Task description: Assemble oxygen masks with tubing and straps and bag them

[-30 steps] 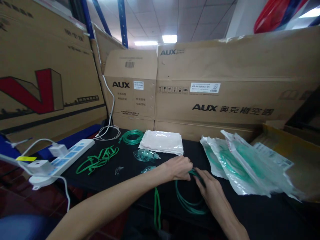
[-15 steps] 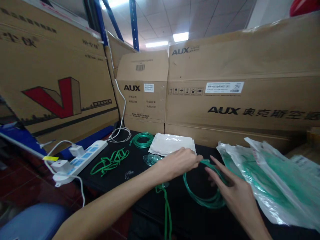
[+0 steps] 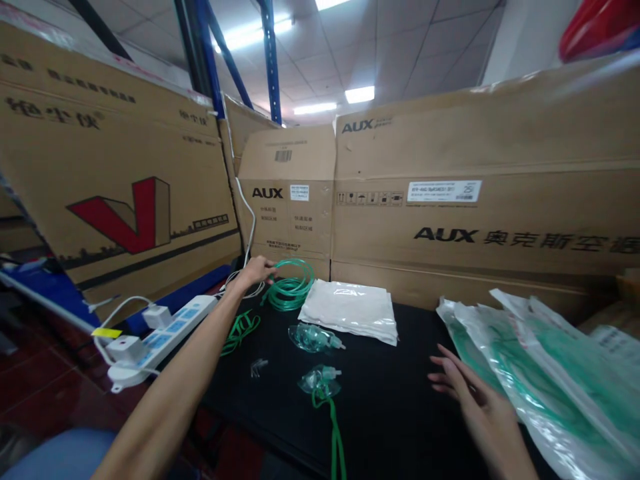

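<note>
My left hand point(image 3: 257, 271) reaches to the back left of the black table, its fingers closed on the edge of a coil of green tubing point(image 3: 296, 265). That coil leans over another green coil point(image 3: 287, 301) lying flat, and I cannot tell exactly where one ends and the other starts. Over the right side of the table hovers my right hand point(image 3: 473, 393), fingers apart and holding nothing, beside plastic bags of green tubing point(image 3: 520, 353). Between the hands lie two clear green face masks, one point(image 3: 313, 338) behind the other point(image 3: 320, 380), whose green strap hangs over the front edge.
A folded white plastic bag point(image 3: 350, 308) lies at the back middle. Green elastic straps point(image 3: 243, 331) and small clear pieces point(image 3: 258, 367) lie at left, near a white power strip point(image 3: 170, 333) with plugs and cords. Large cardboard boxes point(image 3: 380, 253) wall the back; another point(image 3: 115, 147) stands left.
My left hand has carried the tubing coil from the middle right to the back left, onto the other coil. My right hand has come away from the coil and stays on the right.
</note>
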### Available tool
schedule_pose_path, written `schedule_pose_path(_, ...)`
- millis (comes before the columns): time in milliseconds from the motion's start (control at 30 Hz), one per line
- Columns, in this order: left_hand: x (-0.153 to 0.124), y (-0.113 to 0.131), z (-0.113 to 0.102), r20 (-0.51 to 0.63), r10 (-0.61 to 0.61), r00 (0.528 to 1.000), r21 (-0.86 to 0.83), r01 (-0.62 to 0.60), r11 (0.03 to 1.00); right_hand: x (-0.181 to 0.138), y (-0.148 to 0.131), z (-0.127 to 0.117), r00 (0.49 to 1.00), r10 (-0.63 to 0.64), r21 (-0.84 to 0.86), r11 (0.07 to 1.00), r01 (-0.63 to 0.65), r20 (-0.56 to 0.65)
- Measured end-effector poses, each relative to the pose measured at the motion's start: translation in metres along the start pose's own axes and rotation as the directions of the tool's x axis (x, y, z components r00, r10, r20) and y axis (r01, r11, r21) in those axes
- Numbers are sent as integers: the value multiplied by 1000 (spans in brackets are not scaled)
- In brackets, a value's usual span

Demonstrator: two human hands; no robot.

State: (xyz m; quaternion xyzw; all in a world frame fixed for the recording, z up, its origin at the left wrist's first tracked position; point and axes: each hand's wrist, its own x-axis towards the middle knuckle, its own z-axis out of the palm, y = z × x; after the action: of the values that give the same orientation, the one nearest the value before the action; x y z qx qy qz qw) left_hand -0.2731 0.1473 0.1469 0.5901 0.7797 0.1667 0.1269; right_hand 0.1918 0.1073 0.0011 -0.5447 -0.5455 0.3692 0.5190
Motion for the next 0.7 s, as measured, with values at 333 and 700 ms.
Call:
schedule_pose_path(333,30,-12,45,-33,-222,974,129,224,966,-1,18,-4,999,-19,-23,1000,20,43)
schedule_pose_path(700,5,1,40,-352,-266,897,43,300,953,-9,9,-2,993,-120,-158,980,121,20)
